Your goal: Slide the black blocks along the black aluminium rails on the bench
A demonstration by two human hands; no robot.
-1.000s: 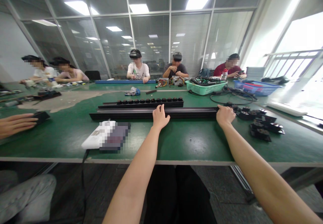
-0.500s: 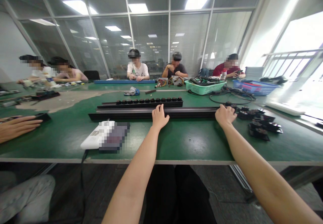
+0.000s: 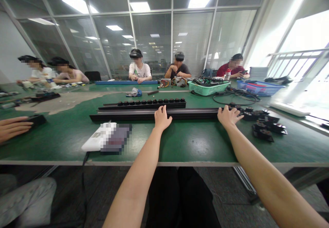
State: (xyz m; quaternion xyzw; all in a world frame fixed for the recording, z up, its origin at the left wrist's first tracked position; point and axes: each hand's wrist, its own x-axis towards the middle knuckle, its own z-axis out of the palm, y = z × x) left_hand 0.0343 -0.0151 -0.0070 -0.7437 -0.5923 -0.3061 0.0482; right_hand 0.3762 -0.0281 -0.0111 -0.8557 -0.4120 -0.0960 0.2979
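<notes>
My left hand point(image 3: 162, 119) rests with its fingertips on the near side of a long black metal rail point(image 3: 133, 117). My right hand point(image 3: 228, 116) lies spread on the rail's right end, close to a scatter of black connector parts point(image 3: 262, 131). Neither hand visibly grips anything. Behind the rail lies a second black rail point(image 3: 141, 105) carrying a row of round black knobs. A white device with a blurred dark top point(image 3: 108, 138) sits near my left hand, on the green bench.
Another person's hand point(image 3: 12, 128) rests on a black object point(image 3: 37, 119) at the left. A green basket of cables point(image 3: 208, 88) and a blue basket point(image 3: 259, 88) stand farther back. Several people sit across the green bench point(image 3: 190, 142).
My right hand's fingers have spread out a little over the rail's end. The view has shifted slightly, and my left hand stays in place on the rail.
</notes>
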